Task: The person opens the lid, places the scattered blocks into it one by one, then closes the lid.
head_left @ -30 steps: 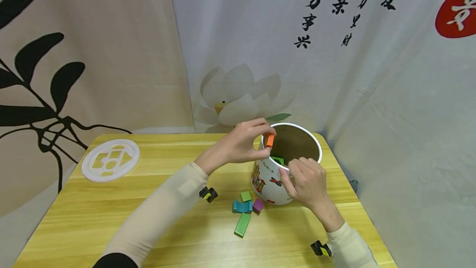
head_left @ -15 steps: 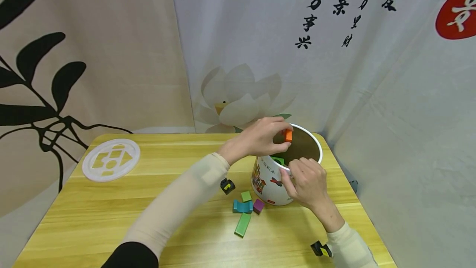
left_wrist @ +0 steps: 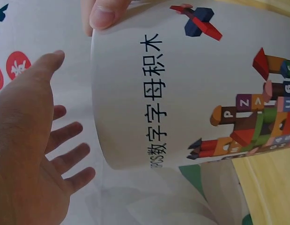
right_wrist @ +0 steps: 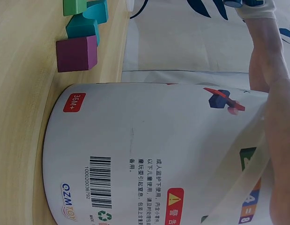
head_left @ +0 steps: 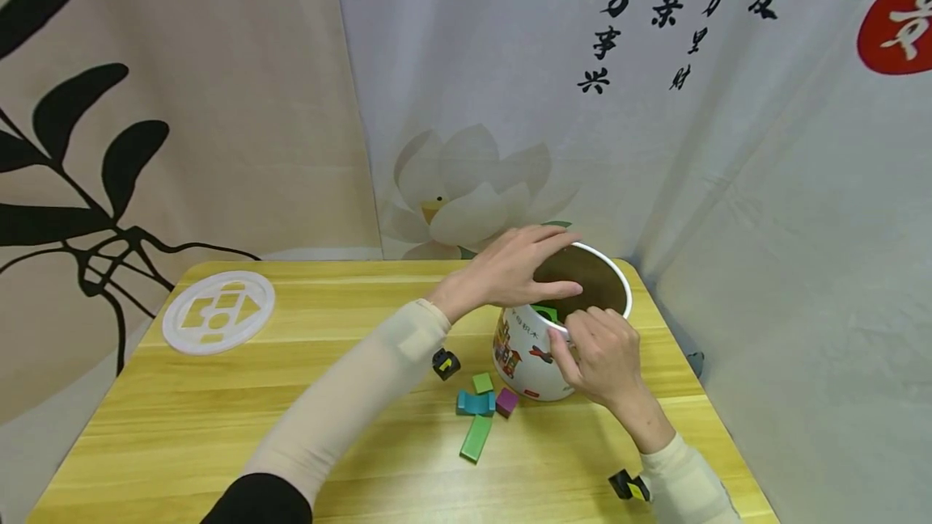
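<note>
My left hand (head_left: 513,272) is over the mouth of a white printed bucket (head_left: 535,366), its fingers and thumb spread and nothing between them. The left wrist view also has this hand (left_wrist: 23,136) extended beside the bucket's rim (left_wrist: 95,93). With thumb outside, my right hand (head_left: 600,352) grips the bucket's near rim. Inside the bucket a green block (head_left: 544,313) shows; the rest of its contents is hidden. Near its base lie a light green block (head_left: 482,382), a blue arched block (head_left: 476,403), a purple block (head_left: 506,403) and a long green block (head_left: 476,439).
A white disc with cut-out shapes (head_left: 173,315) lies at the far left of the wooden table (head_left: 349,338). Printed cloth (head_left: 277,103) hangs behind the table. The bucket stands near the table's back right corner.
The left hand moved right over the bucket with an orange block, then spread its fingers and let go. The orange block is out of sight. The right hand kept its grip on the rim.
</note>
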Tool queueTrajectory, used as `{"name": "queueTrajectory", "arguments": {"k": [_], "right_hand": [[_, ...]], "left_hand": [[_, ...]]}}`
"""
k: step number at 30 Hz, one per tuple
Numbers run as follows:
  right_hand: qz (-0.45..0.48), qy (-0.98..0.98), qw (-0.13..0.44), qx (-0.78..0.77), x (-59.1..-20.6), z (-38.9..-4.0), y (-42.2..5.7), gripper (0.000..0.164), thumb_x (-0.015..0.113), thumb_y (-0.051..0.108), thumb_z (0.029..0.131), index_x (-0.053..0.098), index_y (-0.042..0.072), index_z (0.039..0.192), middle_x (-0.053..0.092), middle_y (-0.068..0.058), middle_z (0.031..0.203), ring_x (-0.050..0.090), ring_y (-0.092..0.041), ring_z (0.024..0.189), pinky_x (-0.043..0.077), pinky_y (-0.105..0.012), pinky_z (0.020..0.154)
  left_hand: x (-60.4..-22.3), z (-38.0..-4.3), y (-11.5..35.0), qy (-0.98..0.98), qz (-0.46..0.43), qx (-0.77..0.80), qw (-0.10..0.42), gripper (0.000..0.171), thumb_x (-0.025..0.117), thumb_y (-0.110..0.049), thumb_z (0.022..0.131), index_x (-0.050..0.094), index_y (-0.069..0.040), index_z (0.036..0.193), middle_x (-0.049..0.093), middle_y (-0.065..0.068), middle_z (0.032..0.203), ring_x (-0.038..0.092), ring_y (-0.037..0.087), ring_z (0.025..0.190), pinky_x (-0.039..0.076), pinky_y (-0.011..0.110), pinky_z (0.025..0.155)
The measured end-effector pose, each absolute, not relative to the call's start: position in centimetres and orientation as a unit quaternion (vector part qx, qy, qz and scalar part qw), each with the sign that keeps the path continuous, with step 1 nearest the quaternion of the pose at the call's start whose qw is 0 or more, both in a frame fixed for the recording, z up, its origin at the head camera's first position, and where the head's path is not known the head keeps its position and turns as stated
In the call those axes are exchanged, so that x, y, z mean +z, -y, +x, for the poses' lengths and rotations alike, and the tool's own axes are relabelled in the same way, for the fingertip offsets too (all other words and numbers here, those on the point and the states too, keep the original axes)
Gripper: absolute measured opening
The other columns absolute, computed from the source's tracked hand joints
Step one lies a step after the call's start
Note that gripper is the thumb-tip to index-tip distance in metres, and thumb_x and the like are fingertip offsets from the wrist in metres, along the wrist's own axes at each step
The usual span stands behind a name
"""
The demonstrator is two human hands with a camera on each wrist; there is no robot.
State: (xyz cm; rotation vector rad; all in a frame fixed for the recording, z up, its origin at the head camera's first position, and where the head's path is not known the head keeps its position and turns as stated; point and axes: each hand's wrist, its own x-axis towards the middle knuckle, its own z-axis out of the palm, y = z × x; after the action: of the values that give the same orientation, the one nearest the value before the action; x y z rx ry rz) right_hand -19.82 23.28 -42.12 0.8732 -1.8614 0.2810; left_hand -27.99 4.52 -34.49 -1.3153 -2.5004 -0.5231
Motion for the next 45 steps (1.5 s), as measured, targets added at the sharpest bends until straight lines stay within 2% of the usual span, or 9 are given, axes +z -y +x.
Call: {"name": "queueTrajectory", "arguments": {"k": [5, 10, 18, 27, 35, 40, 45], "right_hand": [[0.362, 0.773, 0.508, 0.113, -42.0, -19.9, -23.3, 0.045, 0.050, 0.030, 0.097, 0.038, 0.013, 0.057, 0.027, 0.008, 0.051, 0.019, -0.008, 0.047, 0.015, -0.025, 0.042], [0.363, 0.773, 0.507, 0.112, -42.1, -19.9, -23.4, 0.043, 0.050, 0.029, 0.096, 0.038, 0.013, 0.058, 0.027, 0.008, 0.052, 0.019, -0.008, 0.047, 0.016, -0.025, 0.042], [0.362, 0.774, 0.507, 0.116, -42.1, -19.9, -23.4, 0.041, 0.052, 0.029, 0.094, 0.039, 0.013, 0.058, 0.026, 0.009, 0.052, 0.020, -0.008, 0.046, 0.015, -0.025, 0.042], [0.357, 0.777, 0.504, 0.123, -42.1, -19.9, -23.5, 0.039, 0.053, 0.028, 0.091, 0.038, 0.013, 0.058, 0.026, 0.009, 0.052, 0.022, -0.009, 0.047, 0.015, -0.025, 0.043], [0.353, 0.780, 0.502, 0.125, -42.2, -19.9, -23.5, 0.039, 0.053, 0.028, 0.090, 0.038, 0.013, 0.058, 0.026, 0.009, 0.052, 0.021, -0.009, 0.047, 0.015, -0.025, 0.043], [0.352, 0.781, 0.501, 0.124, -42.2, -19.8, -23.5, 0.039, 0.054, 0.029, 0.091, 0.038, 0.013, 0.058, 0.026, 0.009, 0.052, 0.021, -0.009, 0.047, 0.015, -0.025, 0.043], [0.354, 0.780, 0.501, 0.123, -42.2, -19.8, -23.4, 0.040, 0.053, 0.029, 0.091, 0.038, 0.013, 0.058, 0.025, 0.009, 0.053, 0.021, -0.008, 0.047, 0.015, -0.025, 0.043]], "left_hand": [[-35.0, -28.0, -3.8, 0.862, -0.454, -0.176, 0.142, 0.082, 0.055, -0.070, 0.094, 0.040, -0.025, 0.161, 0.039, 0.002, 0.161, 0.031, 0.018, 0.146, 0.033, 0.045, 0.117], [-35.6, -27.7, -2.8, 0.863, -0.448, -0.182, 0.148, 0.087, 0.054, -0.072, 0.093, 0.032, -0.026, 0.164, 0.028, 0.000, 0.166, 0.022, 0.019, 0.150, 0.029, 0.049, 0.118], [-36.5, -26.9, 0.4, 0.858, -0.433, -0.218, 0.171, 0.087, 0.059, -0.068, 0.092, 0.035, -0.022, 0.163, 0.027, 0.000, 0.167, 0.014, 0.017, 0.152, 0.029, 0.054, 0.118], [-38.7, -25.4, 4.9, 0.855, -0.420, -0.234, 0.194, 0.087, 0.065, -0.062, 0.091, 0.039, -0.019, 0.162, 0.032, 0.002, 0.165, 0.018, 0.022, 0.151, 0.031, 0.057, 0.115], [-42.5, -23.3, 8.1, 0.863, -0.413, -0.239, 0.168, 0.087, 0.068, -0.060, 0.090, 0.041, -0.015, 0.160, 0.037, 0.006, 0.162, 0.026, 0.025, 0.149, 0.033, 0.060, 0.113], [-45.3, -21.8, 9.0, 0.869, -0.411, -0.237, 0.139, 0.087, 0.068, -0.060, 0.090, 0.043, -0.014, 0.159, 0.037, 0.006, 0.162, 0.025, 0.025, 0.149, 0.031, 0.060, 0.114], [-47.8, -20.3, 9.1, 0.878, -0.405, -0.234, 0.108, 0.087, 0.067, -0.062, 0.090, 0.042, -0.018, 0.160, 0.037, 0.003, 0.162, 0.026, 0.021, 0.148, 0.033, 0.056, 0.114]]}}
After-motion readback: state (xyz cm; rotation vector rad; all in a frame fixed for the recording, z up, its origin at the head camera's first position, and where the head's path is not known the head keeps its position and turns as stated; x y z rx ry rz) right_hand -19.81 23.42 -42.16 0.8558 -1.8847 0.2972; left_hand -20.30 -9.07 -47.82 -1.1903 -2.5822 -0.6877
